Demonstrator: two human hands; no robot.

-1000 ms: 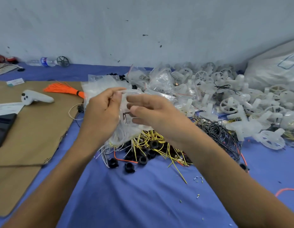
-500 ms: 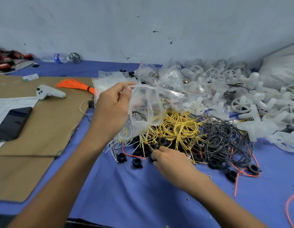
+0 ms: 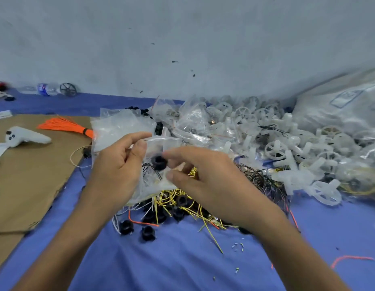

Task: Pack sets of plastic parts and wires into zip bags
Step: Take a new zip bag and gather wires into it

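While the left hand [image 3: 117, 171] pinches the top edge of one clear zip bag [image 3: 161, 143] between thumb and index finger, the right hand [image 3: 205, 177] curls its thumb and fingertips round one black ring [image 3: 159, 162] right at the bag's mouth. It's a bit blurry, but it looks like a proper pinch.

The bag is see-through and crinkly, with a thin black wire [image 3: 150, 168] showing inside. It's held up over the yellow wires [image 3: 174, 194], mid blue cloth [image 3: 182, 259].

Counts: two hands, one bag in hand, one ring in hand. On the cloth in front of the tangle sit a loose ring [image 3: 126, 226] and a second loose ring [image 3: 148, 233] just beside it. More are buried under the yellow wires, can't count those. Same with the white plastic wheels [image 3: 287, 148] heaped on the right, way too many.

Off left there's one orange wire bundle [image 3: 65, 126] and one white controller [image 3: 25, 136], both on the cardboard [image 3: 25, 175].
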